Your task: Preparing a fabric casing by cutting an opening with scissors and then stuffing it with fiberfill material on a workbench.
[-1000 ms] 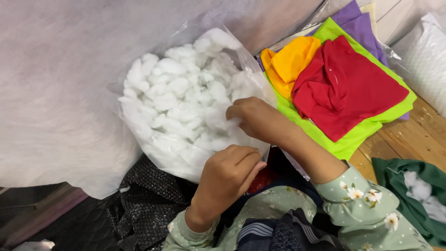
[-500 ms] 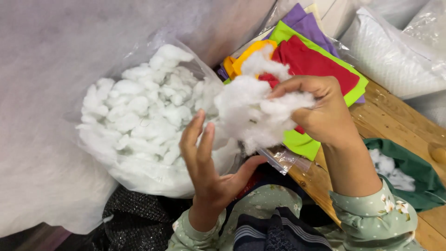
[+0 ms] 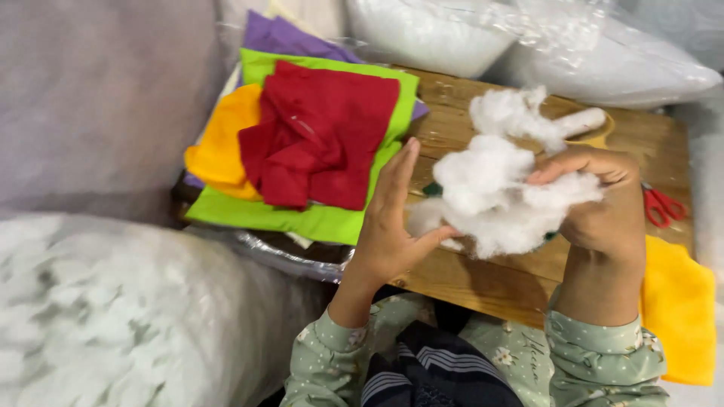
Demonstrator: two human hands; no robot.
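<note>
Single head cam, looks steeply down & fwd from close range at hands [image 3: 498, 218] over wooden tabletop [image 3: 483, 283].

The stuffing [image 3: 501, 188] was white. At ten o'clock lay red cloth [image 3: 320, 136] over lime green [image 3: 317, 222], orange [image 3: 219, 147] and purple [image 3: 283, 36] pieces. Sleeves [image 3: 603, 362] were pale green with flowers; the scissors [image 3: 662, 205] at three o'clock had red handles.
</note>
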